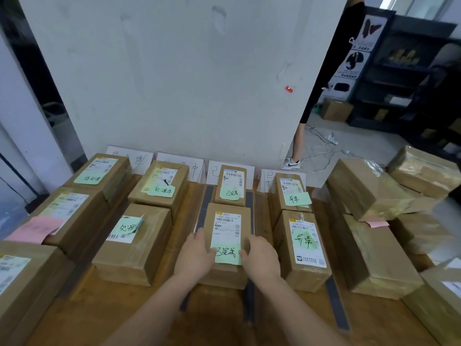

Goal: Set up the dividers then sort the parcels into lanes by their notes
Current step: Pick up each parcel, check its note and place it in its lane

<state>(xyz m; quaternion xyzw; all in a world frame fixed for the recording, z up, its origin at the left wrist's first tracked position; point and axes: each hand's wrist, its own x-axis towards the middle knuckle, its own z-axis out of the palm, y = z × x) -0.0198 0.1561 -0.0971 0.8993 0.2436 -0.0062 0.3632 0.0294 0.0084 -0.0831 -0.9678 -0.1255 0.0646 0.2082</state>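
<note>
A brown parcel [227,221] with a white label and a green note [228,255] lies in the third lane, between two dark divider strips [208,198] [249,203]. My left hand [195,253] grips its near left edge and my right hand [260,258] grips its near right edge. Behind it sits another green-noted parcel [232,186]. More noted parcels lie in the lanes to the left [134,240] [159,188] and right [303,245] [291,193]. White lane signs [197,168] stand against the wall.
Parcels are stacked at the left [72,216], one bearing a pink note, and at the right [374,253]. Another dark divider strip [335,303] lies right of the fourth lane. A person's leg and shoe [290,163] stand beyond the white wall panel, with shelves behind.
</note>
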